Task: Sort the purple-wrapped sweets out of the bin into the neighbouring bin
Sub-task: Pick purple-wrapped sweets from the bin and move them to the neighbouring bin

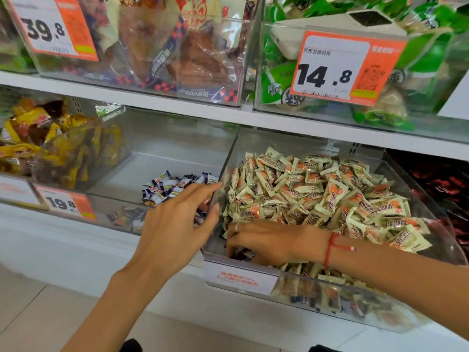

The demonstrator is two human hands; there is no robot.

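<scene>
My right hand (266,241) is down in the front left corner of the big clear bin (416,252). This bin is full of pale green sweets (317,191) with orange on them. The fingers (234,247) of this hand are curled around some dark purple sweets (242,253) at the bottom of that corner. A red string (330,247) is tied round my wrist.

My left hand (175,224) hangs over the wall between the two bins. Its fingers are straight and loose and hold nothing.

The bin next door (162,148) on the left has only a small pile of purple and white sweets (175,186), near its right side. Most of its floor is bare.

Further left is a bin of yellow packs (33,138), with a price tag (67,203) in front. On the shelf (177,110) above sit a box of brown snack packs (198,54) and a box of green packs (431,54) with a price tag that says 14.8 (342,69).
</scene>
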